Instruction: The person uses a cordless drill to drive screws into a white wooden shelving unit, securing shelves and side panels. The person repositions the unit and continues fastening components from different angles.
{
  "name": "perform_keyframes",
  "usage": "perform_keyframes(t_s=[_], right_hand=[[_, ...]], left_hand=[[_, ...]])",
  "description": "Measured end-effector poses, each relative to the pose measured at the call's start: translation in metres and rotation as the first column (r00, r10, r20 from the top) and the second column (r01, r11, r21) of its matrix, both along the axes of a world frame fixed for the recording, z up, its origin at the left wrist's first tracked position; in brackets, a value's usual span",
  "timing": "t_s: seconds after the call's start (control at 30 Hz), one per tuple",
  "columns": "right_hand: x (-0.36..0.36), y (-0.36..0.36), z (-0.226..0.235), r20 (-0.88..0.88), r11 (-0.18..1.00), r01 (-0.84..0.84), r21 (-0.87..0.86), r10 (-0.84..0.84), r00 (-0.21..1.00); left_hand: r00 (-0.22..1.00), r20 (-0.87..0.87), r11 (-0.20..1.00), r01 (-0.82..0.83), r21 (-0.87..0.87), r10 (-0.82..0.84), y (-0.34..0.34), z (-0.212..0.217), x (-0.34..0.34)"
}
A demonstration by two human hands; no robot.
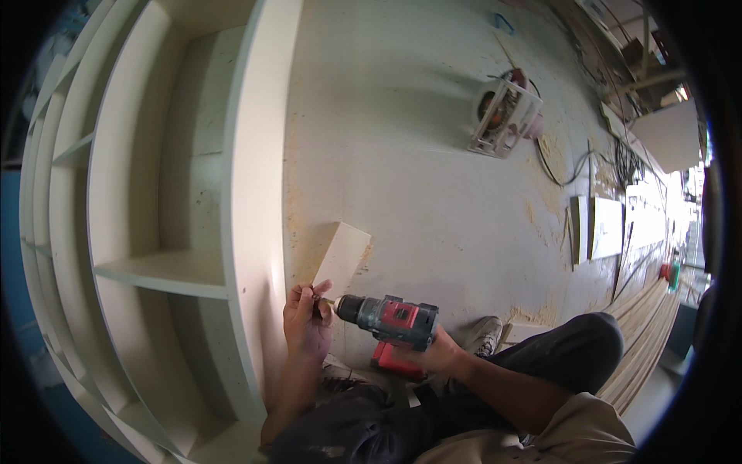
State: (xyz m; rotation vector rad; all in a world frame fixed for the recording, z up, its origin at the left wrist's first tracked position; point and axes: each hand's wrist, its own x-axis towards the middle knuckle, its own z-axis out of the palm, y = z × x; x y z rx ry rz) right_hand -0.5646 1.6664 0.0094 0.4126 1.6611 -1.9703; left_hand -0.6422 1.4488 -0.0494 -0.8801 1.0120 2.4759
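My right hand (434,353) is wrapped round the handle of a red and black cordless drill (396,319). The drill lies level, its chuck and thin bit pointing left toward the white shelf unit (267,193). At the bit's tip, my left hand (308,315) is closed in a pinch, beside the unit's side panel. A small dark piece shows between those fingertips, too small to name. Just beyond my left hand, a short pale board (342,251) lies on the floor.
A circular saw (506,116) rests on the dusty floor at the far right, with a black cable (568,179) trailing from it. White panels (605,228) and a stack of long wooden strips (638,340) lie along the right. Sawdust (533,315) is scattered around.
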Motion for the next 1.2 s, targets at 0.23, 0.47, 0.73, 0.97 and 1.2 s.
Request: perform_keyframes(t_s=[0.23, 0.47, 0.73, 0.97, 1.2], right_hand=[[-0.006, -0.012, -0.016, 0.300, 0.990, -0.138, 0.017, 0.127, 0.945], [-0.022, -0.022, -0.008, 0.352, 0.997, -0.056, -0.056, 0.072, 0.933], [-0.041, -0.028, -0.004, 0.418, 0.988, -0.020, -0.153, 0.083, 0.905], [-0.067, -0.029, -0.074, 0.646, 0.927, 0.199, -0.318, 0.058, 0.761], [-0.063, -0.012, -0.131, 0.741, 0.848, 0.356, -0.392, 0.062, 0.669]], left_hand=[[0.977, 0.091, 0.980, -0.197, 0.029, 0.194, -0.008, -0.005, -0.007], [0.993, 0.089, 0.996, -0.081, -0.023, 0.083, -0.011, -0.006, -0.018], [0.994, 0.049, 0.985, -0.108, 0.135, 0.103, -0.014, -0.010, -0.014], [0.990, 0.126, 0.995, -0.050, -0.084, 0.060, 0.004, -0.091, -0.017], [1.000, -0.010, 0.900, 0.014, -0.436, -0.021, 0.008, -0.139, -0.013]])
